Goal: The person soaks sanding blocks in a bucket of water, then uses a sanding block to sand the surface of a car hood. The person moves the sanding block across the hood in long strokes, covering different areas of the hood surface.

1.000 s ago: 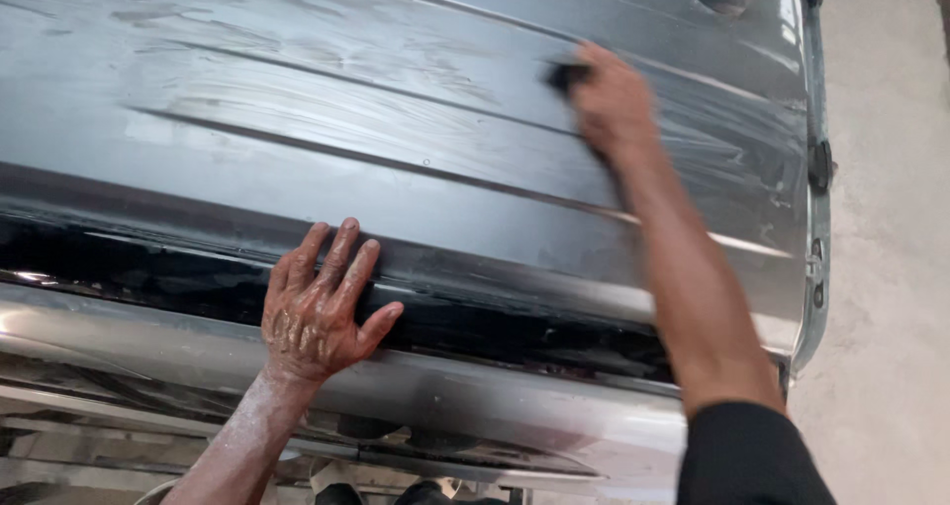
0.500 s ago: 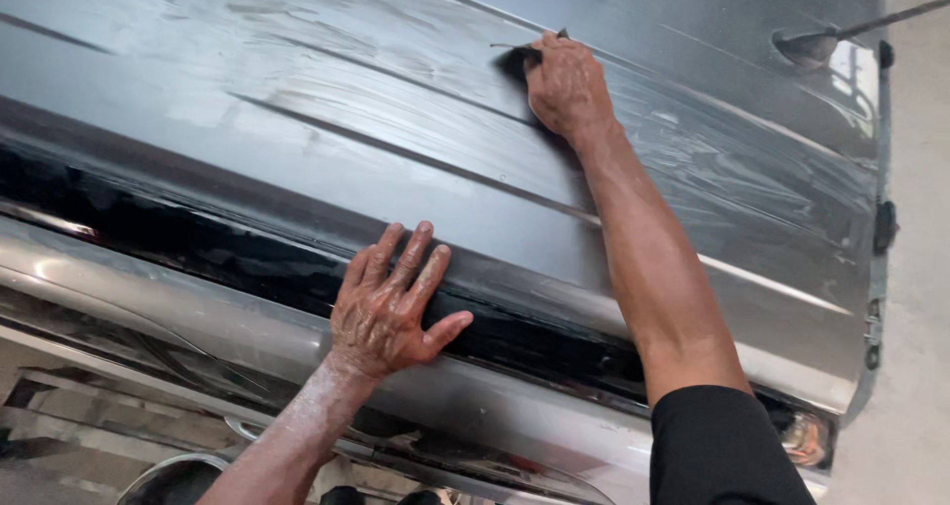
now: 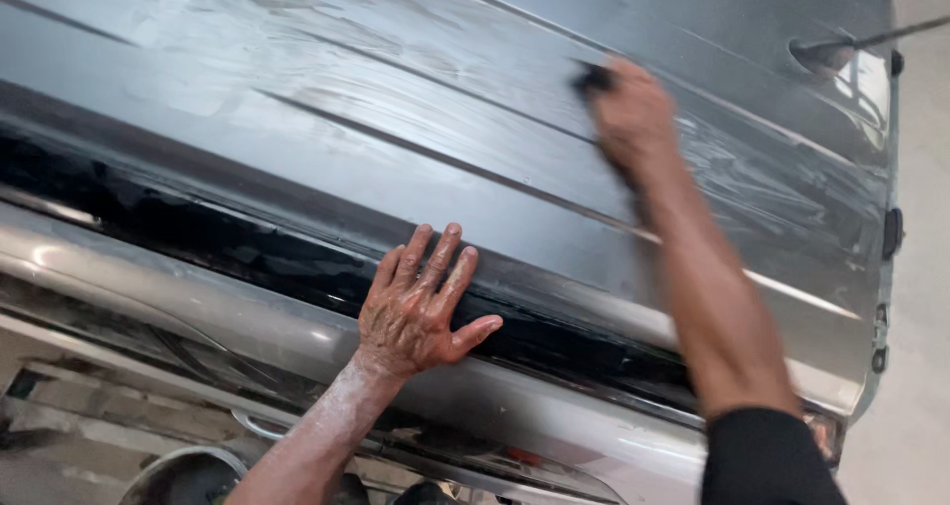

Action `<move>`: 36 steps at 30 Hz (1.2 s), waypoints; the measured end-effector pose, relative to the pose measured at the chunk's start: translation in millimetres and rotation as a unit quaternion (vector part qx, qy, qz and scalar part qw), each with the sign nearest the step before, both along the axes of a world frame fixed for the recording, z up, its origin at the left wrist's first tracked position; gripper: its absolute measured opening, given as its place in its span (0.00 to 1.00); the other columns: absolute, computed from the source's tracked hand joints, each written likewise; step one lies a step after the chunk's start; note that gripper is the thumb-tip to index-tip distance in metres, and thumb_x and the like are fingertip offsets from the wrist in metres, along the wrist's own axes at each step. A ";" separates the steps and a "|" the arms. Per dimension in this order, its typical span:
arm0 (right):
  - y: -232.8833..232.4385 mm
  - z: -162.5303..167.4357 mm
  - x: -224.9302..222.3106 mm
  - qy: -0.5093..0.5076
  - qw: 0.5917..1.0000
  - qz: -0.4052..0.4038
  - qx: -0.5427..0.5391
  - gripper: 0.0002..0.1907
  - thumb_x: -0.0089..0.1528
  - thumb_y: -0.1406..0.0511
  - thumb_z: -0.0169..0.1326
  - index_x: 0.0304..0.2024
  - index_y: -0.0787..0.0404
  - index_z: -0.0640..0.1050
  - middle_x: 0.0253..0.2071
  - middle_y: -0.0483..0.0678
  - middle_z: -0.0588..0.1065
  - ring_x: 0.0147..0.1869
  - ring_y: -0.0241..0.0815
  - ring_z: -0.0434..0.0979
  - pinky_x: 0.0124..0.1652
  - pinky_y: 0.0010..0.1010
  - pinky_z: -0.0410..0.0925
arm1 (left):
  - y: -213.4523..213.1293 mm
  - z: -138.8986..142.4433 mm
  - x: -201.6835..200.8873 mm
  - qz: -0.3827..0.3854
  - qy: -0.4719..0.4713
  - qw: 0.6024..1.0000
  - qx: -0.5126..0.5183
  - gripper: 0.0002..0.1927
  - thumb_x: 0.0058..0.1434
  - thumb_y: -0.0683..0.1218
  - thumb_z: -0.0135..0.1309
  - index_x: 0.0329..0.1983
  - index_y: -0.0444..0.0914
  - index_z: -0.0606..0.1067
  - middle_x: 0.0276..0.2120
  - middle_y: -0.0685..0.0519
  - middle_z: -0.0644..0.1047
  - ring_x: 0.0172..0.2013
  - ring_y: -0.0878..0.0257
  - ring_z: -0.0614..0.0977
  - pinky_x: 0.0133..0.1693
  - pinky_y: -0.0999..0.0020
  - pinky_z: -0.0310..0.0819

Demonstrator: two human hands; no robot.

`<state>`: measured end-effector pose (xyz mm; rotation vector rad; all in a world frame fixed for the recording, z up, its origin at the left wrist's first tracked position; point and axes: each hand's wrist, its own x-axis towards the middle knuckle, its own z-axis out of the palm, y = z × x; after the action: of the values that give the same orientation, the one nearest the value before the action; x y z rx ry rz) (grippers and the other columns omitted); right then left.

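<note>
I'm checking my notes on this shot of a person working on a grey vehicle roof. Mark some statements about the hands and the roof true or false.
1. The left hand lies flat, fingers spread, on the grey metal vehicle roof. True.
2. The right hand is empty. False: it presses a small dark pad to the roof.
3. The roof shows streaky, smeared marks. True.
4. Both hands touch each other. False: they are apart.
5. The right arm wears a dark sleeve. True.

R hand (image 3: 633, 119) rubs pad (image 3: 592, 78), roof (image 3: 297, 119).
</note>
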<state>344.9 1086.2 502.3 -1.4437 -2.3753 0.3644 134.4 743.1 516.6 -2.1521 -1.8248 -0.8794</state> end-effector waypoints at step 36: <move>-73.1 44.3 59.3 -0.106 0.991 0.079 -0.005 0.17 0.71 0.60 0.47 0.39 0.63 0.83 0.32 0.61 0.78 0.32 0.58 0.77 0.35 0.50 0.68 | -1.3 -1.8 2.4 0.002 0.011 0.999 0.033 0.34 0.63 0.68 0.54 0.57 0.37 0.78 0.63 0.43 0.74 0.61 0.43 0.74 0.57 0.48 0.69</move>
<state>404.1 1013.1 546.6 -1.3627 -2.6694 0.2739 136.7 741.8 514.8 -2.1101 -1.7628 -0.8979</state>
